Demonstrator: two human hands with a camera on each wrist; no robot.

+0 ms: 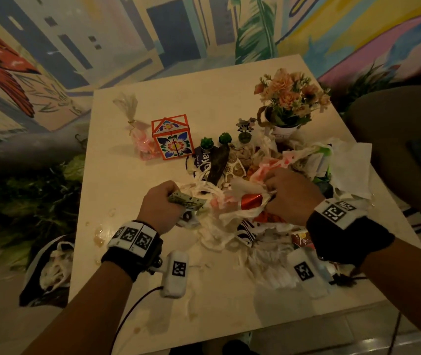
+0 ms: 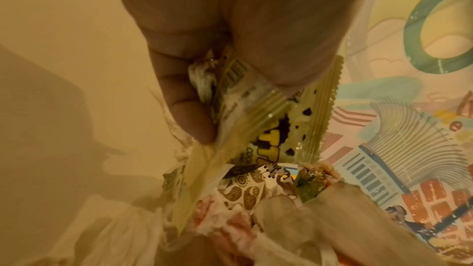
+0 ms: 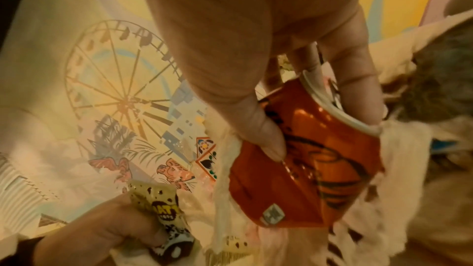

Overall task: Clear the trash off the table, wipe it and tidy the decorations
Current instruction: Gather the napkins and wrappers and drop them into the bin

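A heap of crumpled tissues and wrappers (image 1: 232,221) covers the near right of the cream table (image 1: 127,162). My left hand (image 1: 159,203) grips a yellow-green snack wrapper (image 1: 185,202) (image 2: 276,124) together with a bit of tissue. My right hand (image 1: 291,192) holds a crushed red-orange drink can (image 1: 253,201) (image 3: 307,169) with tissue bunched around it. Behind the heap stand a red floral box (image 1: 173,138), a pink gift bag (image 1: 140,139), small green plant figures (image 1: 207,143) and a flower pot (image 1: 286,108).
A black bag holding white trash (image 1: 48,265) sits on the floor by the table's left edge. Wet spills (image 1: 102,231) mark the table near my left wrist. A brown chair (image 1: 406,149) stands at the right. Painted walls rise behind.
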